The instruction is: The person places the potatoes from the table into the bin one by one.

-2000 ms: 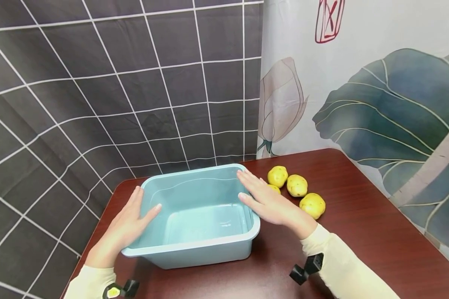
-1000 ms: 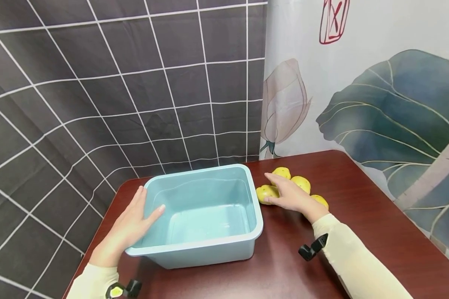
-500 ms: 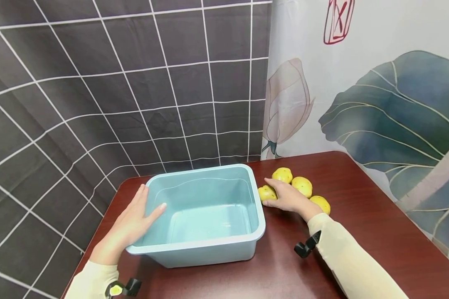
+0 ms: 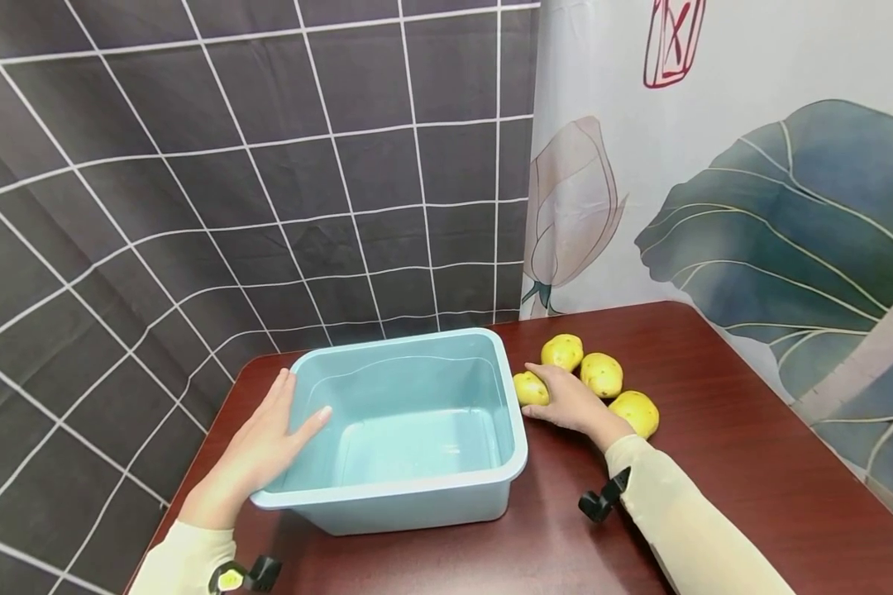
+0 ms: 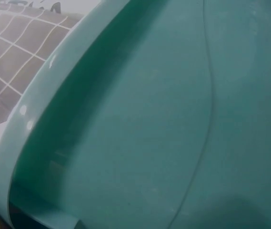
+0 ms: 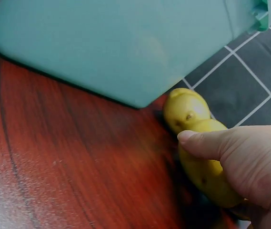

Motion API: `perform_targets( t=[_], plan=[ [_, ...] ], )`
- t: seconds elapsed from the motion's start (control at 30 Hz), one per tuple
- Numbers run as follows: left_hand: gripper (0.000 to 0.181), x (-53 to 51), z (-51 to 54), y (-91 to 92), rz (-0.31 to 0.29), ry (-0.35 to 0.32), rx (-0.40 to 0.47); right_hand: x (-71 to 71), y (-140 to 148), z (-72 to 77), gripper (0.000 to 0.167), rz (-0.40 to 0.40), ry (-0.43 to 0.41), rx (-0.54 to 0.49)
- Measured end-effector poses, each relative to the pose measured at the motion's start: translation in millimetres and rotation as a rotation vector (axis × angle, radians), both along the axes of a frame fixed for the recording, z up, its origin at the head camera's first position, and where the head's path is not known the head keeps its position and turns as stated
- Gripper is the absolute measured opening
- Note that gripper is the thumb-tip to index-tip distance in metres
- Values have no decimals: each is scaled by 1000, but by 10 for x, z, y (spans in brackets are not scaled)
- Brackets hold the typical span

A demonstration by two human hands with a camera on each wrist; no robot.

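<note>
1. Head view: A pale blue basin (image 4: 387, 504) stands upright on the red-brown table (image 4: 536, 554). At its 9 o'clock, the left hand (image 4: 256, 446) rests against the rim, fingers straight and thumb apart. At its 3 o'clock, well apart from the other, the right hand (image 4: 569, 401) is curled on the gripped potato (image 4: 528, 390), just beside the basin. About this hand sit the back potato (image 4: 562, 353) at 12 o'clock, the middle potato (image 4: 602, 375) at 2 and the near potato (image 4: 635, 413) at 3. The basin's raised right wall stands between the gripped potato and the basin's inside. Dark gridded cloth (image 4: 305, 182) hangs at 11 o'clock, flowered white cloth (image 4: 610, 74) at 1 to 3.

2. Left wrist view: The basin fills most of it, gridded cloth at 10 o'clock; the left hand's state cannot be told from here.

3. Right wrist view: The thumb presses the gripped potato at 4 o'clock, hiding part of it. Another potato (image 6: 185, 107) lies just beyond; the basin's wall rises at 11, gridded cloth at 2.
</note>
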State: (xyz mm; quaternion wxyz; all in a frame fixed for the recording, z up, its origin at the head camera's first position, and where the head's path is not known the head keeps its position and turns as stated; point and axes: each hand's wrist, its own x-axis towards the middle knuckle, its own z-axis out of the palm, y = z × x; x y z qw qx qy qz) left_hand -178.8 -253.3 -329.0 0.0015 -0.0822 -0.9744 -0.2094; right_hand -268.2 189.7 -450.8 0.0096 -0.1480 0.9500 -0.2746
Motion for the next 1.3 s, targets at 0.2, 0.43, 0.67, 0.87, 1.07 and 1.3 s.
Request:
perform_targets(
  t=[0.2, 0.43, 0.67, 0.87, 1.07, 1.3],
  plan=[
    [96, 11, 16, 4, 2, 10, 0, -12, -20, -57, 83, -15, 30, -3],
    [95, 19, 16, 16, 5, 10, 6, -25, -17, -89, 82, -30, 67, -2],
    [95, 17, 10, 14, 4, 19, 11, -28, -22, -27, 82, -39, 92, -21],
    [95, 13, 2, 2, 7, 18, 18, -33, -36, 139, 83, -51, 90, -68],
    [95, 11, -3, -4, 6, 15, 21, -29, -40, 382, 85, -56, 102, -91],
    [95, 14, -4, -4, 1, 15, 23, -30, 6, 666, 81, -48, 137, -98]
  ],
)
